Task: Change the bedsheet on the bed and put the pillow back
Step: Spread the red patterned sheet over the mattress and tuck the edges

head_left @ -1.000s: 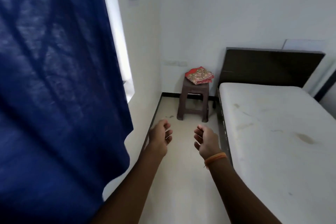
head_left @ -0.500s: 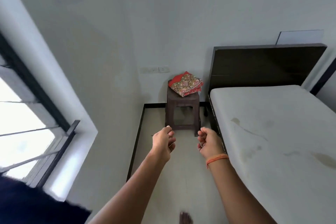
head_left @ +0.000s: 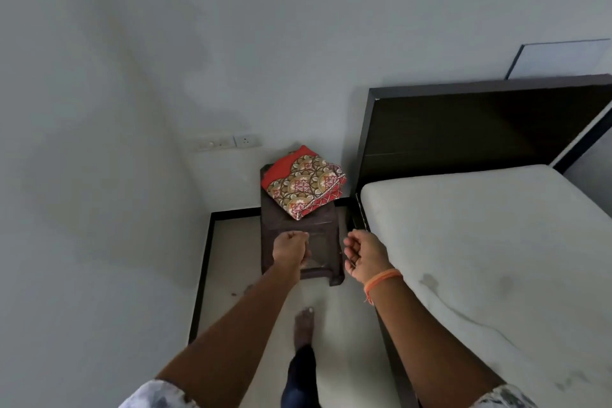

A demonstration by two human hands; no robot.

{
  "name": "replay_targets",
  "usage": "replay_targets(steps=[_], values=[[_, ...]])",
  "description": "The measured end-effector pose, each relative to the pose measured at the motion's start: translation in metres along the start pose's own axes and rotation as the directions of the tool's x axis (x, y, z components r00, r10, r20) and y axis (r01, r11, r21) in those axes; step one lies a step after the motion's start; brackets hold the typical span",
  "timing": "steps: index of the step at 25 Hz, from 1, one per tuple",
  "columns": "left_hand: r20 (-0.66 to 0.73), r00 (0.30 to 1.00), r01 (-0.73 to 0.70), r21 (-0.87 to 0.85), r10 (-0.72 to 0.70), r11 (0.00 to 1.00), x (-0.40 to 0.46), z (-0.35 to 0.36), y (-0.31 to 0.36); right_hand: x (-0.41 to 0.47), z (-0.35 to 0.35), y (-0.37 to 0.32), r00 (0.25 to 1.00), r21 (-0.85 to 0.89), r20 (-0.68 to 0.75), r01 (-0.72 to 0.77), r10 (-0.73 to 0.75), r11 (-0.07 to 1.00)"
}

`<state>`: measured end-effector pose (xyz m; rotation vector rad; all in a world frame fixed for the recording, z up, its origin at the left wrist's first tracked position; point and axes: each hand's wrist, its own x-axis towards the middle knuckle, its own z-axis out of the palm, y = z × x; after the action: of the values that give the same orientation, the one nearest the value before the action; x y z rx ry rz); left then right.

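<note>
Both arms reach forward over the narrow strip of floor point(head_left: 231, 275) between the left wall and the bed. The left hand point(head_left: 289, 250) is clenched in a loose fist and holds nothing; the right hand point(head_left: 362, 253) is likewise curled, palm turned inward, and empty. An orange thread band point(head_left: 382, 280) circles the right wrist.

The folded bedsheet point(head_left: 304, 185), red with a patterned print of ornate medallions, lies on top of a dark brown plastic stool point(head_left: 299, 228). It sits skewed, one corner hanging just past the stool's front edge. The stool stands in the corner of the room, close beside the head end of the bed, and both hands hover in front of it, nearer the camera than the bedsheet and apart from it.

The bare white mattress point(head_left: 480, 258) fills the right side of the view, with several grey stains on its cover. Behind it rises a dark wooden headboard point(head_left: 463, 129), set against the back wall. A white switch and socket plate point(head_left: 228, 142) is fixed low on that wall, left of the stool. A black skirting line runs along the foot of both walls.

One bare foot point(head_left: 304, 328) is planted on the floor between the arms, with a dark trouser leg above it. Light patterned sleeves show at the bottom edge.
</note>
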<state>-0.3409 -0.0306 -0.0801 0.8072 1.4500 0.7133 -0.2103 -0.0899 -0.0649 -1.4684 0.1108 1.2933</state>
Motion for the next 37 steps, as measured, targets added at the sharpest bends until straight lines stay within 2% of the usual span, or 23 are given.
replay_targets(steps=[3,5,7,9,12,14,15,16,18,19,20,21,23,25,28,30,33,35,37], values=[[0.0,1.0,-0.027,0.16,0.027,0.987,0.124,0.042,0.019,0.106,0.042,-0.027,0.999,-0.04,-0.023,-0.05,0.049,0.998],[0.063,0.996,-0.083,0.401,0.063,0.912,0.203,0.069,0.03,0.175,0.072,-0.046,0.992,-0.079,-0.052,-0.115,0.111,0.99],[0.136,0.985,-0.172,0.642,0.11,0.748,0.276,0.084,0.033,0.237,0.1,-0.06,0.976,-0.111,-0.106,-0.203,0.191,0.973],[0.225,0.961,-0.276,0.808,0.16,0.52,0.33,0.095,0.026,0.285,0.122,-0.072,0.959,-0.134,-0.15,-0.259,0.239,0.957],[0.349,0.91,-0.393,0.898,0.223,0.2,0.398,0.124,0.003,0.351,0.147,-0.086,0.941,-0.15,-0.191,-0.311,0.281,0.939],[0.396,0.887,-0.409,0.913,0.238,0.005,0.433,0.144,-0.013,0.385,0.153,-0.092,0.928,-0.135,-0.207,-0.339,0.309,0.931],[0.395,0.896,-0.388,0.918,0.201,-0.075,0.445,0.153,-0.015,0.395,0.153,-0.095,0.924,-0.131,-0.216,-0.348,0.316,0.928],[0.391,0.908,-0.376,0.919,0.151,-0.115,0.454,0.161,-0.012,0.404,0.15,-0.097,0.92,-0.136,-0.228,-0.356,0.32,0.925],[0.371,0.921,-0.355,0.925,0.117,-0.138,0.464,0.166,-0.002,0.413,0.141,-0.098,0.91,-0.149,-0.253,-0.373,0.329,0.916],[0.389,0.912,-0.375,0.919,0.132,-0.12,0.468,0.167,0.003,0.415,0.136,-0.099,0.906,-0.158,-0.262,-0.379,0.332,0.912],[0.424,0.891,-0.421,0.905,0.163,-0.054,0.472,0.166,0.01,0.416,0.131,-0.1,0.905,-0.173,-0.27,-0.382,0.329,0.908],[0.466,0.862,-0.487,0.87,0.2,0.072,0.474,0.164,0.02,0.415,0.127,-0.102,0.911,-0.206,-0.27,-0.37,0.311,0.906],[0.473,0.845,-0.534,0.744,0.248,0.401,0.459,0.164,0.055,0.408,0.126,-0.114,0.956,-0.311,-0.218,-0.258,0.195,0.915],[0.445,0.852,-0.515,0.613,0.276,0.599,0.436,0.172,0.083,0.393,0.123,-0.132,0.993,-0.35,-0.106,-0.088,0.053,0.932],[0.454,0.876,-0.378,0.441,0.161,0.814,0.376,0.196,0.11,0.358,0.11,-0.17,0.998,-0.321,0.02,0.068,-0.065,0.945],[0.496,0.859,-0.308,0.296,0.13,0.904,0.313,0.22,0.13,0.32,0.077,-0.2,0.982,-0.201,0.126,0.162,-0.138,0.966],[0.598,0.783,-0.305,0.132,0.169,0.943,0.21,0.272,0.142,0.254,-0.001,-0.238,0.919,-0.072,0.182,0.367,-0.349,0.928],[0.673,0.72,-0.324,0.112,0.168,0.94,0.15,0.311,0.14,0.214,-0.053,-0.257,0.868,-0.103,0.149,0.491,-0.474,0.865],[0.767,0.629,-0.34,0.127,0.125,0.932,0.085,0.353,0.132,0.171,-0.115,-0.272,0.821,-0.173,0.062,0.569,-0.568,0.804]])
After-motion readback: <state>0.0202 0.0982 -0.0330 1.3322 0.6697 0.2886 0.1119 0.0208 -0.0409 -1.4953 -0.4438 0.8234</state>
